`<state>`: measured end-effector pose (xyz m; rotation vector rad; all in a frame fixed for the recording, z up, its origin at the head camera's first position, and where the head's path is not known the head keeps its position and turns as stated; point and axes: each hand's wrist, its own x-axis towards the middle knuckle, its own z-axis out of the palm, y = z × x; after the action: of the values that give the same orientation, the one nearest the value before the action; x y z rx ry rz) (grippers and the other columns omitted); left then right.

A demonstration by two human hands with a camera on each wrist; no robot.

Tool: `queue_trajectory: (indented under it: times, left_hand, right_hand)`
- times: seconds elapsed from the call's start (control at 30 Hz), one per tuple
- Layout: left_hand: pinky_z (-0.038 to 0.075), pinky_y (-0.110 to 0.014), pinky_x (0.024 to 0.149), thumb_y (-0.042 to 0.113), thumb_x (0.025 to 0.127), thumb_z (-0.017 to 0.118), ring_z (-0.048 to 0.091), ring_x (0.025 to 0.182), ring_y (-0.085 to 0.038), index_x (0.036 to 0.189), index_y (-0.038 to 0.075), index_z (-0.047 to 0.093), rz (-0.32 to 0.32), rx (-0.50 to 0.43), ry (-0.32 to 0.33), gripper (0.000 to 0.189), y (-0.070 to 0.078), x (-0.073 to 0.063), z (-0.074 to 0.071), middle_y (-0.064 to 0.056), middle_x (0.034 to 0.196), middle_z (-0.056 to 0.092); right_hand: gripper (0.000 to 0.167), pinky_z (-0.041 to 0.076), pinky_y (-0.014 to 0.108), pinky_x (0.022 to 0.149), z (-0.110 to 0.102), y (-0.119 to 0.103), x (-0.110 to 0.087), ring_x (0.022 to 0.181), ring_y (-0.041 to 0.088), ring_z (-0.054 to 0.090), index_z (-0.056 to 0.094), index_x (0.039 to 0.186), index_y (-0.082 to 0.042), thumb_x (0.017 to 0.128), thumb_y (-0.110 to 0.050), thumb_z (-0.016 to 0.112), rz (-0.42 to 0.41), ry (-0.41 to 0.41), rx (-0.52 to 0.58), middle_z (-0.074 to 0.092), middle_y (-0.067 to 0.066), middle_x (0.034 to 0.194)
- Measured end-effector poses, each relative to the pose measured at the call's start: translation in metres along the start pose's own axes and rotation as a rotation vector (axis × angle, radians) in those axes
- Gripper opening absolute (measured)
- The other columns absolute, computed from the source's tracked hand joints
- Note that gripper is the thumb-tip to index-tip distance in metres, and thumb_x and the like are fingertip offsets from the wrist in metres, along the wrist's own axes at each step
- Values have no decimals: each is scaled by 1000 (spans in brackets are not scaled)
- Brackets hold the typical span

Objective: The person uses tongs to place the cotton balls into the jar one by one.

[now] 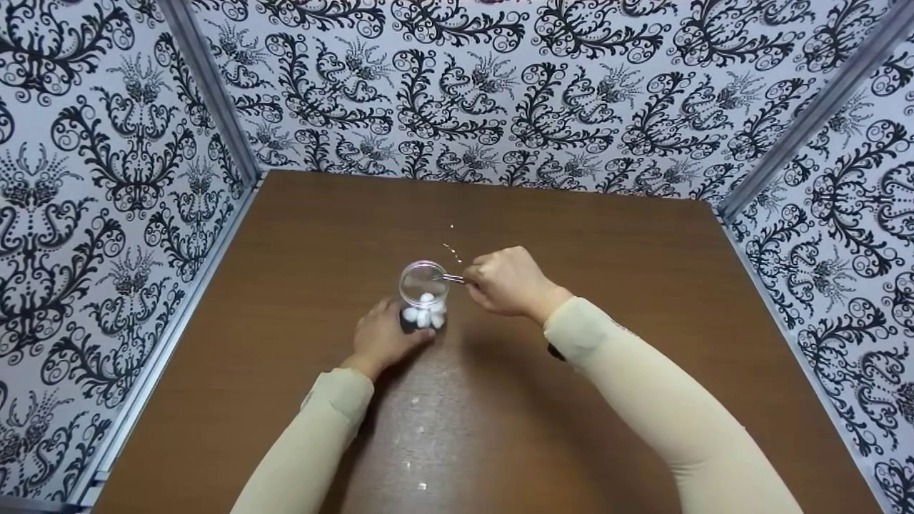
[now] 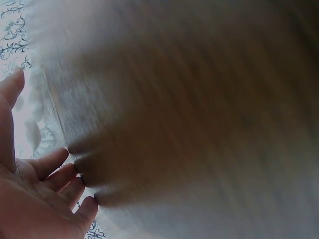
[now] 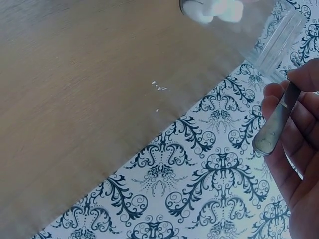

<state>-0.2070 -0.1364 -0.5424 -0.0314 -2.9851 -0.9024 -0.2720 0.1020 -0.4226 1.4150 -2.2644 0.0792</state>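
Observation:
A clear jar (image 1: 424, 285) with several white, cottony balls (image 1: 426, 314) low inside stands on the table. My left hand (image 1: 385, 333) grips it low from the left, thumb along the front; in the left wrist view the fingertips (image 2: 85, 179) meet the tabletop. Above and right of it, my right hand (image 1: 510, 280) pinches a spoon-like metal utensil (image 3: 273, 127) by its flat, rounded handle. In the head view, the thin shiny stem (image 1: 455, 278) runs from the fingers toward the jar's mouth. The utensil's working end is hard to make out against the glass.
The brown wooden table (image 1: 607, 235) shows small bright glints near the jar and toward the front. Patterned white-and-black panels (image 1: 464, 93) enclose it at the back and both sides, with metal posts (image 1: 214, 93) at the corners.

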Motion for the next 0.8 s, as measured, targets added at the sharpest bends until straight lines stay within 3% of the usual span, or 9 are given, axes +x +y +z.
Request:
queue_trajectory:
  times: [0.3, 0.5, 0.8]
  left_hand:
    - [33, -56, 104, 58, 80, 76, 44, 133, -33, 141, 6, 53, 17, 0, 5, 84, -5, 2, 5, -14, 143, 50]
    - [33, -56, 104, 59, 80, 75, 45, 132, -33, 141, 7, 53, 20, 0, 6, 84, -6, 2, 5, -14, 143, 51]
    - [33, -56, 104, 59, 79, 75, 46, 131, -34, 139, 6, 55, 27, -1, 5, 82, -7, 2, 5, -15, 142, 51]
  right_hand:
    - [11, 42, 39, 41, -6, 10, -15, 49, 17, 55, 68, 73, -15, 83, -17, 66, 32, 26, -1, 61, -4, 66]
    - [9, 45, 40, 43, 0, 22, -48, 51, 17, 57, 69, 76, -14, 84, -16, 66, 110, 23, -8, 61, -4, 67]
    - [11, 47, 46, 44, 23, 24, -109, 51, 24, 57, 68, 74, -11, 81, -18, 74, 313, -145, 9, 62, -1, 64]
